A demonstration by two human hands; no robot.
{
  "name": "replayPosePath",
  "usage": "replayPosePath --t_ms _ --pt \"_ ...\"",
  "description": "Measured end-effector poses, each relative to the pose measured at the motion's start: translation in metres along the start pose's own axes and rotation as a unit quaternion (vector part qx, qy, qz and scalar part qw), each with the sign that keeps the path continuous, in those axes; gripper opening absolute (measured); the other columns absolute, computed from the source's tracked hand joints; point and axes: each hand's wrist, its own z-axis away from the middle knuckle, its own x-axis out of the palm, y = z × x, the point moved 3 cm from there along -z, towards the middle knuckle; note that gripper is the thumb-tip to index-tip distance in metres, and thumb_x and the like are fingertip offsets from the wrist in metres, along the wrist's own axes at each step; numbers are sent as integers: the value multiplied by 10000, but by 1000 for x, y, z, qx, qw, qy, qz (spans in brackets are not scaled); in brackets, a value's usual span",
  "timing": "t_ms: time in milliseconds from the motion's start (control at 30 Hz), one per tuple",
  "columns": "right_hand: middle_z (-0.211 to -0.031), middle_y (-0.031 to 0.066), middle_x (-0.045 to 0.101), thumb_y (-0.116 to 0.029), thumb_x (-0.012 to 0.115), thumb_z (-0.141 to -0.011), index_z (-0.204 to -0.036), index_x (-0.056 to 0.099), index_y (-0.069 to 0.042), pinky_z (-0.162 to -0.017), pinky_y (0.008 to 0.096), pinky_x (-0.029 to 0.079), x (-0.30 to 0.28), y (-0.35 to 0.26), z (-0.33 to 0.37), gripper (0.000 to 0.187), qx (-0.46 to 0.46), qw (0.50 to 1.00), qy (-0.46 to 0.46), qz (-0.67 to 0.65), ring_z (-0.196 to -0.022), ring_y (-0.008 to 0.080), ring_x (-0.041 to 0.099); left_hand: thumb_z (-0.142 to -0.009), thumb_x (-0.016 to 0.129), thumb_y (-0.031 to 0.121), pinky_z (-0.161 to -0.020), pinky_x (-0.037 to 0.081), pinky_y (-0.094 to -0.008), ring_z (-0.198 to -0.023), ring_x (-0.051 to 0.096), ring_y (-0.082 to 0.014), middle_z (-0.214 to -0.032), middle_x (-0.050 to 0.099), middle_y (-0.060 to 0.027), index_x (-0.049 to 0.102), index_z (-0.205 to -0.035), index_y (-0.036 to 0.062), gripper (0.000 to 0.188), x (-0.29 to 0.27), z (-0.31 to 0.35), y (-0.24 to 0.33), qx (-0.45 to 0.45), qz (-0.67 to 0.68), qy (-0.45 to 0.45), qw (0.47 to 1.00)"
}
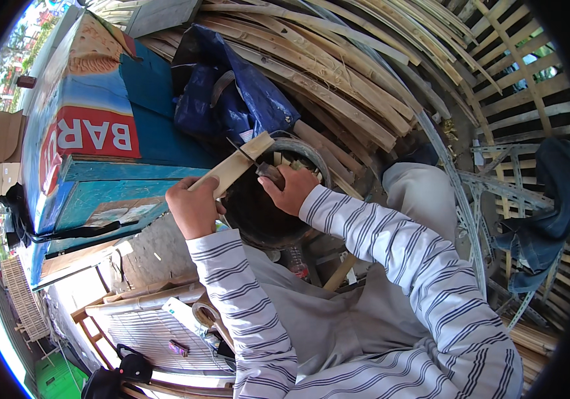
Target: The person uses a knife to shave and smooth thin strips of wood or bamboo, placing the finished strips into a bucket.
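My left hand grips the lower end of a short, flat, pale bamboo piece, which slants up to the right. In my right hand is a knife, held by its dark handle. Its thin blade crosses the bamboo piece near the upper end; I cannot tell how deep it sits in it. Both hands are above a dark round bucket between my knees. Some cut pieces of wood show inside the bucket, near its far rim.
A blue wooden box with a printed panel stands at left, beside a blue tarp bag. Long bamboo strips are piled beyond. At right are a metal frame and hanging jeans. A slatted bamboo bench lies lower left.
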Motion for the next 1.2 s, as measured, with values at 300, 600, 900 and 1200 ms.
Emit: replayPosePath --t_ms 300,600,900,1200 --pt "-608 184 618 -431 609 -866 -895 581 1 -547 440 513 -24 -25 38 434 -85 996 8 6 -579 370 633 -725 600 60 -337 358 -233 -355 513 -142 -606 623 -170 612 -882 -152 264 6 9 6 -44 65 -33 996" --pt "-604 202 613 -473 588 -864 -851 599 -9 -583 455 519 -48 -47 49 465 -76 997 8 -13 -604 386 635 -745 565 51 -340 375 -243 -364 523 -147 -603 618 -177 603 -857 -140 225 13 12 7 -9 50 -23 998" --pt "-679 238 635 -504 541 -872 -886 598 1 -686 483 531 -27 -9 33 509 17 1000 0 24 -690 426 647 -762 539 3 -328 331 -239 -381 523 -162 -698 626 -236 454 -1146 -113 411 23 21 24 -22 67 -3 998" --pt "-758 244 657 -517 533 -862 -916 631 6 -754 492 524 -23 -10 26 535 47 998 -6 37 -755 415 660 -762 530 5 -325 338 -240 -368 514 -158 -669 619 -220 488 -1087 -104 345 18 23 20 -17 66 -2 998"
